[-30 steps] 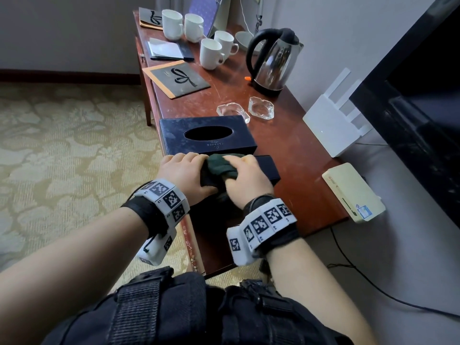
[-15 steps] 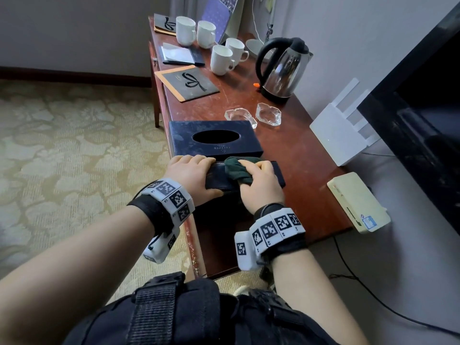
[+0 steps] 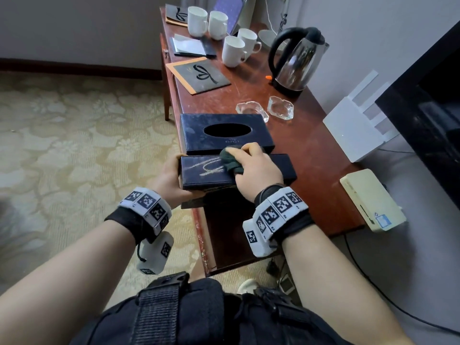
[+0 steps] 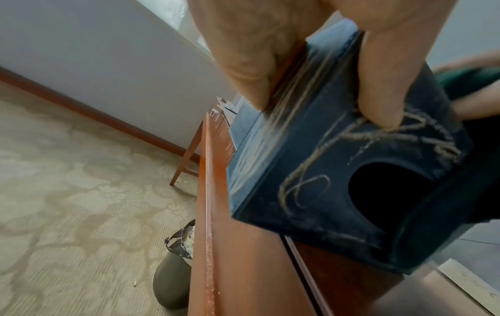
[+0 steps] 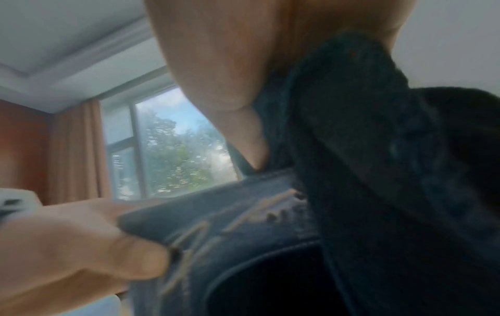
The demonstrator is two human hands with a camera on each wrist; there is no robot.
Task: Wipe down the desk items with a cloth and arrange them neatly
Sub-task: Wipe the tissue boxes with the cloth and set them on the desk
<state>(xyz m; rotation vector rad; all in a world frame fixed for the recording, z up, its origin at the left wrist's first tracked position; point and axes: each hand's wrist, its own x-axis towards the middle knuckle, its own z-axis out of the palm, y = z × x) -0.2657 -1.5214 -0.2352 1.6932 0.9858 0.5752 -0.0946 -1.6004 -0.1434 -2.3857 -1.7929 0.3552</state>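
Reddish-brown wooden desk (image 3: 311, 155) by patterned carpet: left hand (image 3: 171, 178) grips a dusty dark-blue rectangular box (image 3: 206, 174) at the near edge while right hand (image 3: 254, 168) presses a bunched dark-green cloth (image 3: 230, 161) on its streaked lid; the white mugs (image 3: 232, 51) and steel kettle (image 3: 296, 63) farther along look untouched, arranging still ahead

router (image 3: 358, 130) – by wall | carpet (image 3: 74, 145) – patterned | window (image 5: 173, 149)

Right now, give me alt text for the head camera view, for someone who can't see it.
A person's left hand grips the end of a dark blue box while the right hand rubs a dark green cloth across its dust-streaked face. Behind it on the wooden desk sit a tissue box, two glass ashtrays, white mugs and a kettle.
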